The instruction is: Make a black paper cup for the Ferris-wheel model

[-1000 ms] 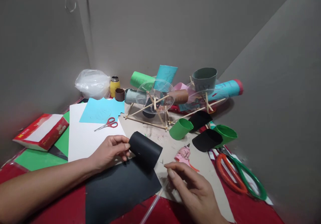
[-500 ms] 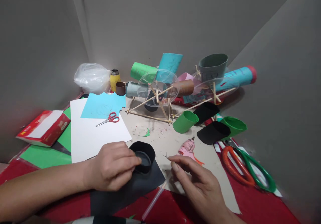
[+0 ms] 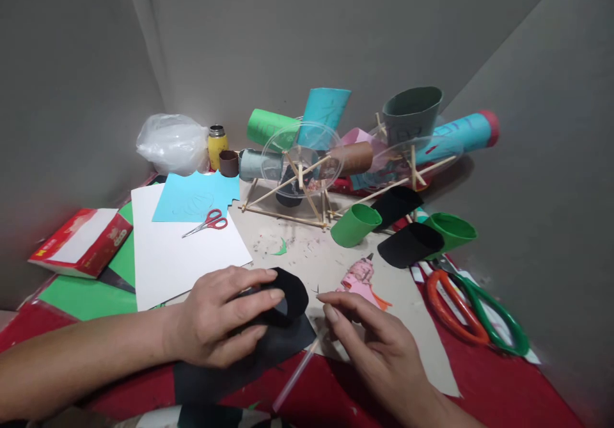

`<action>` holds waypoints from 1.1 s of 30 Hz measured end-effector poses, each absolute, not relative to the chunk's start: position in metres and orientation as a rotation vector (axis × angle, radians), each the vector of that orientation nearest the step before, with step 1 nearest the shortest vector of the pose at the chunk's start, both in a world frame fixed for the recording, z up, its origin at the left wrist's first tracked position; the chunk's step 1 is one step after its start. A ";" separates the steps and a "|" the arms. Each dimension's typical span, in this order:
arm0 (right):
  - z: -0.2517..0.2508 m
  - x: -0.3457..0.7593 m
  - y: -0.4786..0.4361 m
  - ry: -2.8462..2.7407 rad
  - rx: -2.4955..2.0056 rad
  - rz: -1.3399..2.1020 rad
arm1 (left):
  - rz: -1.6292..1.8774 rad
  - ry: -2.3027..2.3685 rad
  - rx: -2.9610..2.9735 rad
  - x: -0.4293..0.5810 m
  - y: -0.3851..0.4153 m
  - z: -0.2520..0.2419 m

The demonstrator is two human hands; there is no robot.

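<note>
My left hand (image 3: 225,316) grips a short black paper tube (image 3: 293,295), its fingers draped over the near side and rim. Part of the tube is hidden under them. It sits above a sheet of black paper (image 3: 206,383). My right hand (image 3: 378,345) rests to the right with loosely curved fingers, thumb and forefinger slightly apart, and nothing visible between them. A clear glue stick (image 3: 297,377) lies beside this hand. Just beyond its fingers is a pink glue gun (image 3: 359,276).
Behind stands a stick frame (image 3: 283,217) with a clear plastic wheel bearing coloured paper tubes. Green (image 3: 355,225) and black paper tubes (image 3: 410,244) lie at right, near large scissors (image 3: 480,309). Small red-handled scissors (image 3: 211,221) rest on white paper (image 3: 158,249). A red box (image 3: 81,242) is at left.
My left hand has shifted its grip, fingers now spread over the tube's rim, and the tube has turned and moved slightly right. My right hand has barely moved.
</note>
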State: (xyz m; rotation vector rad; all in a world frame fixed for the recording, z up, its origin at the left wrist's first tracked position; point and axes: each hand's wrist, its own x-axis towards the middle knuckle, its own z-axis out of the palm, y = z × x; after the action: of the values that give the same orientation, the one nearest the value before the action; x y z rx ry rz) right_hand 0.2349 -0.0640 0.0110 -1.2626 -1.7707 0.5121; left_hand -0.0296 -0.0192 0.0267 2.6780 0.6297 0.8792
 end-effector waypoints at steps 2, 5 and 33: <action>0.011 0.235 -0.064 -1.768 -1.266 0.504 | 0.903 0.696 2.538 -0.028 -0.017 0.024; 0.012 0.234 -0.063 -1.775 -1.265 0.501 | 0.876 0.771 2.301 -0.024 -0.015 0.014; -0.008 0.306 -0.067 -2.175 -1.821 0.089 | 0.613 0.873 1.861 -0.016 -0.008 0.002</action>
State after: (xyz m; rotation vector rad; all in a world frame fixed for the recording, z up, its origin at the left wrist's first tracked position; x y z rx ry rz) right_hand 0.3059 -0.0671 -0.0076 -1.8215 -2.1749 0.0889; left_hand -0.0160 -0.0078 0.0019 1.8614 0.8733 0.6129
